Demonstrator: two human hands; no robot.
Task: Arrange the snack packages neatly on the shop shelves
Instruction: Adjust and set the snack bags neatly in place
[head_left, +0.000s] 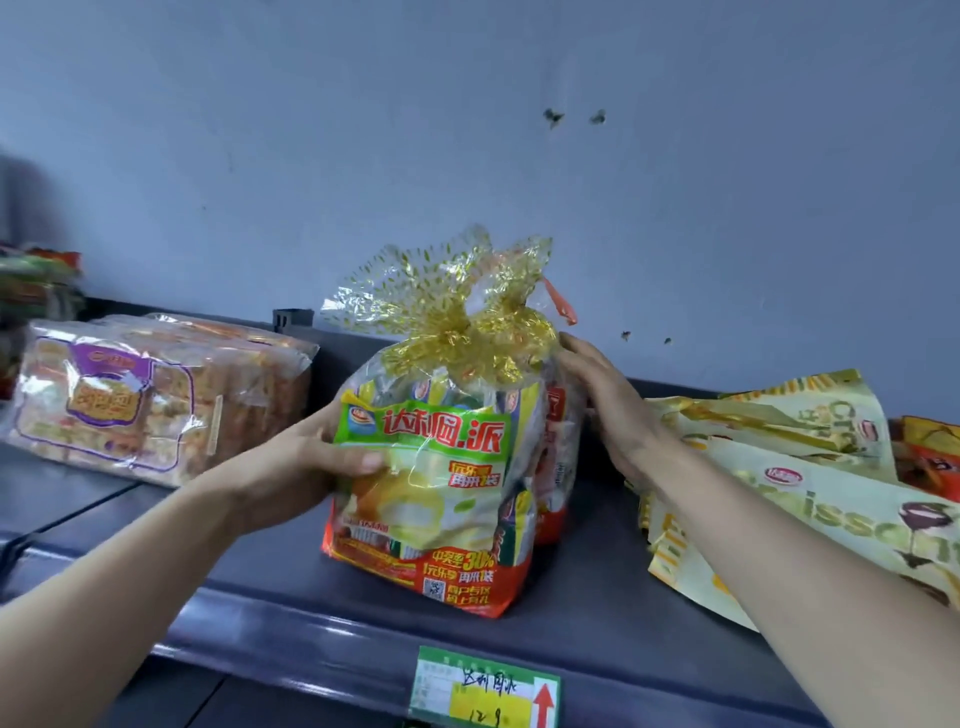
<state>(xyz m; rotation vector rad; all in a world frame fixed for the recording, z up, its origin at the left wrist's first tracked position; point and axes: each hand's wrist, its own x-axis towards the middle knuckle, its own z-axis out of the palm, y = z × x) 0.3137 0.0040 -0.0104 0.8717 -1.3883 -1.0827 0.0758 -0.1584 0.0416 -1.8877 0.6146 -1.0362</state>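
The bag of pies (441, 467) stands upright on the dark shelf (291, 613), near its front edge, between a clear-wrapped cake pack (140, 400) well to its left and flat croissant packs (810, 483) lying to its right.

The left hand (306, 457) holds the bag's left side, its grip closed on the film with the thumb across the front. The right hand (608, 400) has a spread grip, with straight fingers laid against the bag's upper right side just below the tied neck (467, 332).

The bag looks light and soft. It is thin crinkly film around many small wrapped pieces, so it is likely to sag or tip if held by one corner, and the contents would crush under a hard squeeze. The film is glossy and probably slippery. Taking it by both flanks at mid-height seems safest, while the gathered neck would serve for lifting but not for squaring it up.

The green band on the front reads "达利园.派", and the red base carries "30%" and a square scan code. The nearest croissant pack shows the letters "issan" and the one behind it "Cro". The price tag (483, 691) on the shelf lip has handwriting that looks like 12.9 and a red arrow pointing up.
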